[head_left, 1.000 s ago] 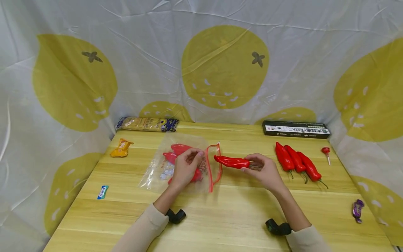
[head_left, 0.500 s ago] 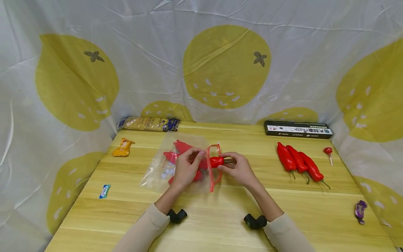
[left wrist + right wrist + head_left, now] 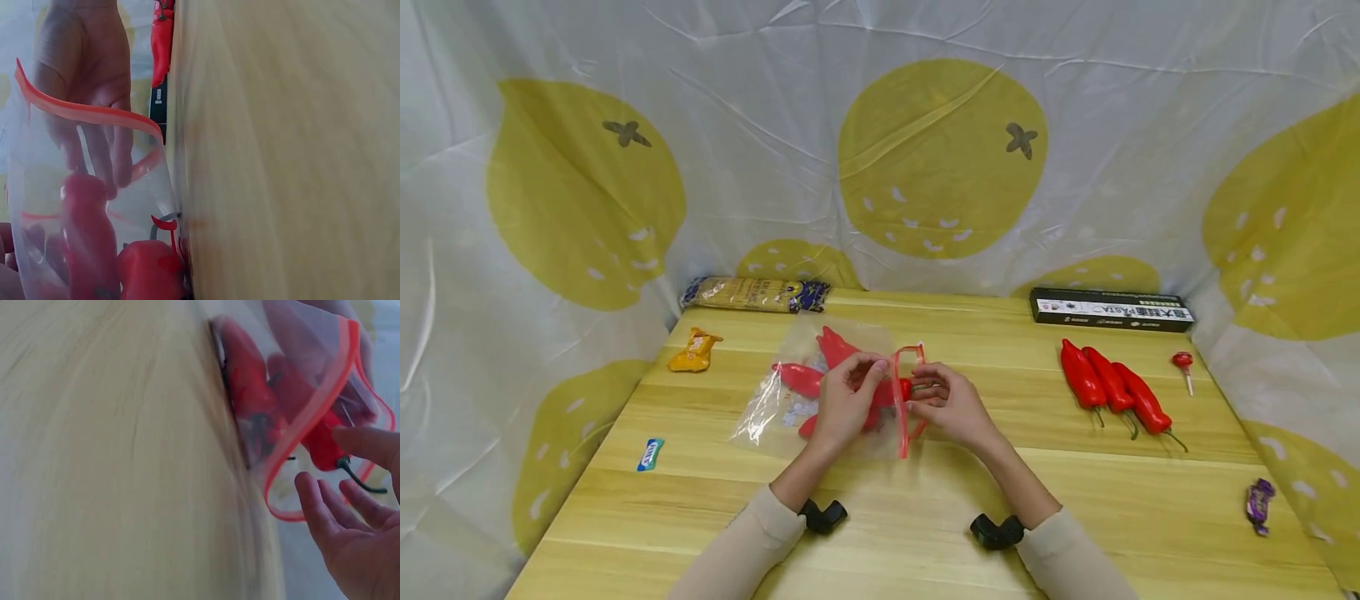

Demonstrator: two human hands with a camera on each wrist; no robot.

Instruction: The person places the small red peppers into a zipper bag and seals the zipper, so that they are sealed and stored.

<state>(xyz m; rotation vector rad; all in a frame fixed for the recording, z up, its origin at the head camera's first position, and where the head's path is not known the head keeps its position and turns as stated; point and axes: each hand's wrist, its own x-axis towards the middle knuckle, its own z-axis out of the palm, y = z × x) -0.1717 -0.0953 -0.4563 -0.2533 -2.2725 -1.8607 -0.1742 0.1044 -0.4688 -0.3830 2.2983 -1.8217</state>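
In the head view, a clear zip bag (image 3: 767,417) with a red-edged mouth lies on its side, mouth to the right. Several red peppers (image 3: 799,379) show through its plastic. My left hand (image 3: 847,396) pinches the bag's upper wall near the opening. At that mouth is my right hand (image 3: 951,404), fingers apart and partly inside the rim. The right wrist view shows one pepper (image 3: 323,447) in the opening, its green stem pointing out. The right thumb tip overlaps its side, while the other fingers stand off below it.
To the right lie three loose red peppers (image 3: 1108,383) and a red lollipop (image 3: 1182,361). A black pasta box (image 3: 1111,309) and a noodle packet (image 3: 756,294) sit along the back. Wrapped sweets are an orange one (image 3: 696,350), a blue one (image 3: 651,454) and a purple one (image 3: 1258,506).
My right hand has moved left and slid a pepper into the bag, stem end last. Its fingers have since come apart from the pepper. My left hand stays at the bag's mouth.
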